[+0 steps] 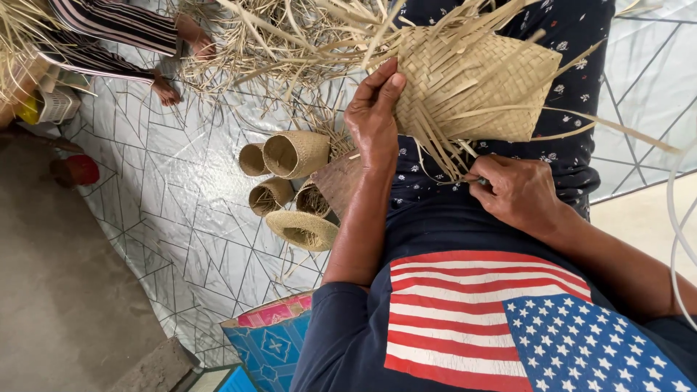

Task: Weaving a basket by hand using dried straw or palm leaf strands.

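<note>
left hand (374, 116): fingers bent, the tips press on the left edge of a half-woven basket (475, 83) and keep it steady.
right hand (517, 192): fingers closed together, they pinch some loose strips (444, 154) which hang from the lower edge of the basket.
basket place: it lies on the lap of the person, on the dark trousers with small flowers (573, 43), between the two hands; it is tilted, and many free strip ends stand out from its top and its sides.
shirt: dark blue, with a print of red and white stripes and white stars (494, 319).
finished baskets (290, 185): a small group of round woven ones lies on its side on the floor, just beside the left forearm, the open mouths turned to the left.
floor cover (181, 210): a shiny grey sheet with thin line pattern.
straw pile (283, 36): loose dry strips at the top, near the basket.
other person: striped sleeves (109, 33) and a hand (194, 36) at the upper left, well apart from the two working hands.
box (272, 337): blue and pink, at the bottom, near the left elbow.
</note>
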